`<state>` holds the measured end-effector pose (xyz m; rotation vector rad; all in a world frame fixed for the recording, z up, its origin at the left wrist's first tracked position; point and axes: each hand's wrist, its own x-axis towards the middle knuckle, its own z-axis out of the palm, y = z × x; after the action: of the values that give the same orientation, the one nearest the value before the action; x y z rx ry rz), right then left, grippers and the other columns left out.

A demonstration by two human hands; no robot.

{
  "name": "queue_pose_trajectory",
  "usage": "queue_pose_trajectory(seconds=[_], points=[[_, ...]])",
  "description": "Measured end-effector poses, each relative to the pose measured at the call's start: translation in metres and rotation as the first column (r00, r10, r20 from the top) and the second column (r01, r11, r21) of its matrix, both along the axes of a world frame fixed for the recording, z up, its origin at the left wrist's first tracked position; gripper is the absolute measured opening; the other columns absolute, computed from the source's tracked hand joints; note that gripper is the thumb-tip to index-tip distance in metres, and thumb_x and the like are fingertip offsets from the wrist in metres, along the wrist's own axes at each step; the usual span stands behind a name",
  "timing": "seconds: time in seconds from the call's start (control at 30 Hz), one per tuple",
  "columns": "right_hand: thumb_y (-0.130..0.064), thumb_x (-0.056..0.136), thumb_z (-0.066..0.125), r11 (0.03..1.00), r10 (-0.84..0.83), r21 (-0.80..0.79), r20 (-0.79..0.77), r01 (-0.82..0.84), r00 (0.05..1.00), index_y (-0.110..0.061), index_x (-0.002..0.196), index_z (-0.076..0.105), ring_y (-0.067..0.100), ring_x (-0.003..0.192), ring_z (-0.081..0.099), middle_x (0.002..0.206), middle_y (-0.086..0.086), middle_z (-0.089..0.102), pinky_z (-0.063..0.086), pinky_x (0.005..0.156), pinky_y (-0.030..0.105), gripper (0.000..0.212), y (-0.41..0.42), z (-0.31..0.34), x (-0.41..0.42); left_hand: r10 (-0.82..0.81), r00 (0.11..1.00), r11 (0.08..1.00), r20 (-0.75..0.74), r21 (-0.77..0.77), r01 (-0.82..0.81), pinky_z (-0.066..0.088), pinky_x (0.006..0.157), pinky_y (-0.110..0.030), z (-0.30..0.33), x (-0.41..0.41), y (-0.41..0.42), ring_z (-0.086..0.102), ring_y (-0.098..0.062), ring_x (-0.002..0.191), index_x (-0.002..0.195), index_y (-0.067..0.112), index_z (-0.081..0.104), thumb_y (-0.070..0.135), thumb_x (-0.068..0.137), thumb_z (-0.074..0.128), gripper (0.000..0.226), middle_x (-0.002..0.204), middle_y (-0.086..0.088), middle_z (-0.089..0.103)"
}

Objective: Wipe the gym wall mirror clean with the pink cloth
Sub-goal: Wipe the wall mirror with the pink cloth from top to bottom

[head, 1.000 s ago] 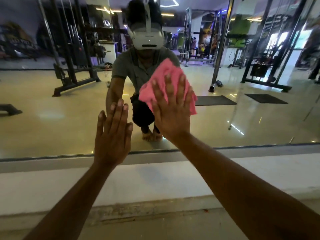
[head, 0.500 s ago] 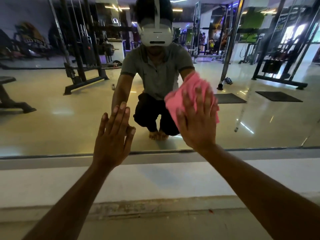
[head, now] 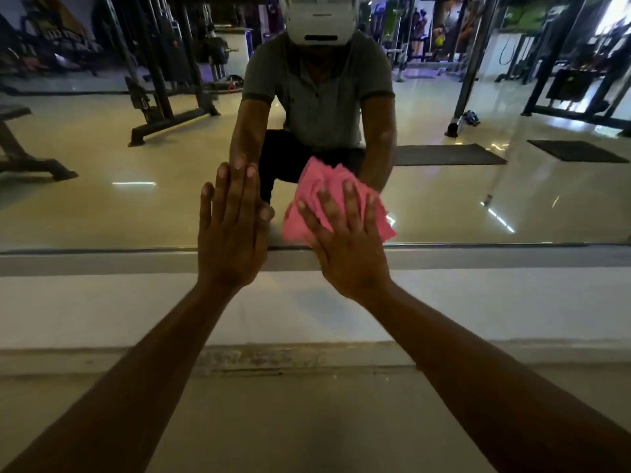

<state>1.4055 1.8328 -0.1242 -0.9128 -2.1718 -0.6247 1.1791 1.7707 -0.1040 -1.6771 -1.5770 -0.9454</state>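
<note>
Pink cloth [head: 336, 203] pressed flat against mirror [head: 102, 199] near frame centre, just above its lower edge, under right hand [head: 348, 244], fingers spread. Left hand [head: 232, 233] beside, fingers together, flat on glass.

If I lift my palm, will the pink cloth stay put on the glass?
Probably not: the pink cloth looks soft and crumpled, pinned only by the flat right hand against the mirror. It would likely slump down, and seems light.

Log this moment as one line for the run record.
right hand: presses pink cloth flat on mirror, near bottom edge | left hand: flat on glass, bracing
</note>
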Motion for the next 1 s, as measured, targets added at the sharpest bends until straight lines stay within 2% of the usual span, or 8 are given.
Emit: queue_pose_trajectory(seconds=[0.07,0.13,0.2,0.33,0.53,0.7,0.87,1.0], points=[[-0.033,0.114,0.057,0.999,0.008,-0.045,0.092,-0.004,0.996,-0.031,0.175,0.023,0.042,0.170,-0.001,0.184,0.009,0.007,0.009,0.132,0.073,0.070,-0.008,-0.046,0.028,-0.014,1.000,0.999,0.020,-0.039,0.015,0.014,0.134,-0.060,-0.020,-0.007,-0.007,0.005,-0.033,0.169,0.173,0.008,0.016,0.030,0.115,0.044,0.068,0.182,-0.013,0.004],[-0.032,0.113,0.060,0.996,-0.051,-0.076,0.034,0.053,0.998,-0.025,0.175,0.025,0.043,0.169,0.001,0.184,0.012,0.008,0.013,0.130,0.076,0.071,-0.011,-0.061,0.062,-0.041,0.999,0.996,-0.012,-0.075,0.040,0.015,0.134,-0.061,-0.035,-0.021,-0.012,0.006,-0.032,0.169,0.173,0.009,0.016,0.029,0.115,0.046,0.069,0.182,-0.012,0.005],[-0.038,0.116,0.052,0.994,-0.044,-0.094,0.035,0.047,0.998,-0.024,0.175,0.024,0.047,0.168,-0.002,0.184,0.014,0.005,0.014,0.128,0.078,0.067,-0.007,-0.052,0.066,-0.045,0.998,0.996,-0.045,-0.079,0.041,0.018,0.133,-0.061,-0.041,-0.033,-0.016,0.008,-0.032,0.169,0.173,0.010,0.018,0.028,0.115,0.047,0.068,0.182,-0.011,0.008],[-0.049,0.120,0.034,0.998,0.047,-0.055,0.169,-0.038,0.984,-0.030,0.176,0.020,0.046,0.168,-0.007,0.184,0.013,0.004,0.006,0.131,0.075,0.061,-0.004,-0.038,0.009,-0.050,0.996,0.996,-0.073,-0.080,0.044,0.017,0.133,-0.061,-0.042,-0.038,-0.012,0.008,-0.032,0.168,0.172,0.009,0.020,0.026,0.115,0.046,0.065,0.182,-0.011,0.009],[-0.038,0.113,0.060,1.000,-0.022,-0.017,0.199,0.026,0.980,-0.033,0.175,0.019,0.043,0.169,0.000,0.184,0.010,0.007,0.006,0.133,0.072,0.074,-0.002,-0.057,0.051,-0.025,0.994,0.999,-0.102,-0.045,0.020,0.019,0.133,-0.060,-0.047,-0.044,-0.016,0.012,-0.030,0.168,0.173,0.012,0.021,0.026,0.115,0.047,0.065,0.182,-0.009,0.012],[-0.045,0.116,0.047,0.998,0.021,0.053,0.166,-0.030,0.986,-0.035,0.176,0.012,0.043,0.169,-0.007,0.184,0.008,-0.001,0.001,0.132,0.073,0.070,0.001,-0.041,-0.049,0.081,0.997,0.996,-0.008,-0.023,-0.081,0.020,0.131,-0.063,-0.072,-0.052,-0.028,0.014,-0.029,0.168,0.172,0.012,0.022,0.032,0.116,0.045,0.064,0.181,-0.009,0.014],[-0.035,0.114,0.061,0.998,-0.032,0.051,0.217,0.021,0.976,-0.033,0.174,0.025,0.040,0.170,0.004,0.183,0.009,0.013,0.009,0.134,0.070,0.070,0.000,-0.070,0.023,0.046,0.998,0.994,-0.054,-0.099,-0.051,0.015,0.133,-0.063,-0.076,-0.084,-0.045,0.012,-0.028,0.168,0.173,0.016,0.021,0.032,0.114,0.045,0.066,0.182,-0.005,0.010],[-0.047,0.118,0.042,0.997,0.035,0.056,0.157,-0.044,0.987,-0.036,0.174,0.020,0.040,0.170,0.000,0.184,0.005,0.009,0.009,0.131,0.074,0.061,0.000,-0.035,-0.059,0.044,0.999,0.994,-0.029,-0.102,-0.047,0.015,0.132,-0.063,-0.073,-0.091,-0.049,0.010,-0.029,0.169,0.173,0.019,0.023,0.034,0.113,0.047,0.067,0.182,-0.006,0.010]])
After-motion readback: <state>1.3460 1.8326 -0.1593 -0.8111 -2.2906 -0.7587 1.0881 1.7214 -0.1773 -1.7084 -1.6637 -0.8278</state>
